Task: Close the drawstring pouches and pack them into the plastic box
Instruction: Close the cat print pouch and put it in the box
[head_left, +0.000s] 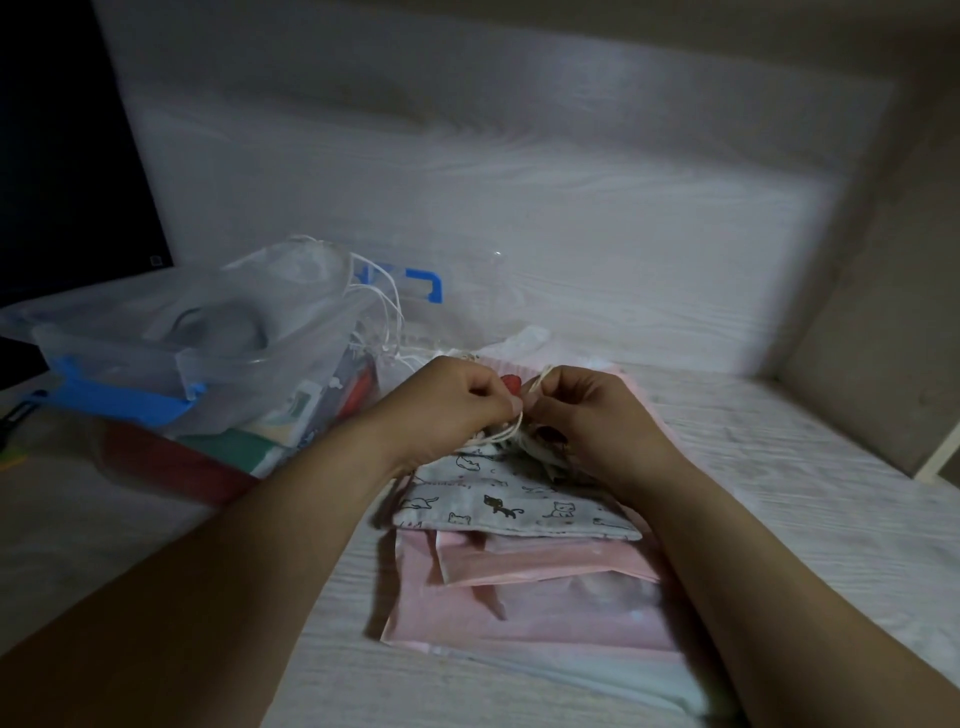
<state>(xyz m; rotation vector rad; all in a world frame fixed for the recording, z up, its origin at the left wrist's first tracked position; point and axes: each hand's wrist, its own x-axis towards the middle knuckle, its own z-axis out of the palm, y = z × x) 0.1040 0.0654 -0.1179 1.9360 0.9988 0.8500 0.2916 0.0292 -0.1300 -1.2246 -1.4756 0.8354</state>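
Grey cotton with little cat doodles, that's the pouch in the middle of the shot, lying flat on top of a stack of pink pouches that pokes out at its 6 o'clock. Its mouth is bunched up at the 12 o'clock end, right where both hands meet.

The left hand is curled in and pinching the cream drawstring between thumb and fingertips. The right hand does the same from the other side, with a loop of cord sticking up above its fingers. So both are grasping the string, neither is loose.

The clear plastic box with blue clips sits at roughly 10 o'clock from the pouch, close by but not touching it as far as I can tell. It's stuffed with things (lighting is dim, so it's hard to sort out what's what), with thin white strings spilling over its edge and something red and green low at the front.

Everything rests on a pale wood-grain table.
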